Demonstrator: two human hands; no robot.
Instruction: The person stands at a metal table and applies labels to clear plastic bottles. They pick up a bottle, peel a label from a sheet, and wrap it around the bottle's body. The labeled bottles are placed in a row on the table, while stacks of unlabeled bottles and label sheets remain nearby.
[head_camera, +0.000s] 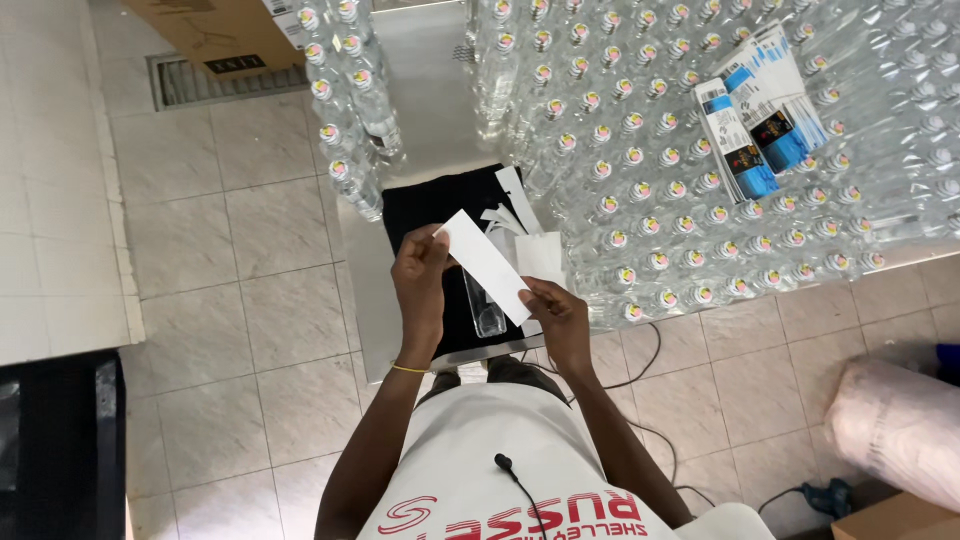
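My left hand (420, 285) pinches the upper end of a long white label strip (486, 263), and my right hand (556, 312) pinches its lower end. The strip is stretched slantwise between them, white back side up. Beneath it a clear empty bottle (484, 308) lies on a black cloth (430, 215) spread on the metal table (365, 300). Several peeled white backing scraps (528, 245) lie on the cloth beside the bottle.
Rows of several clear capped bottles (680, 190) crowd the table's right side, and another row (345, 110) stands at the left. A stack of printed labels (760, 120) rests on the bottle tops. A cardboard box (215, 35), a floor vent, a pink sack (895, 420) and cables lie around.
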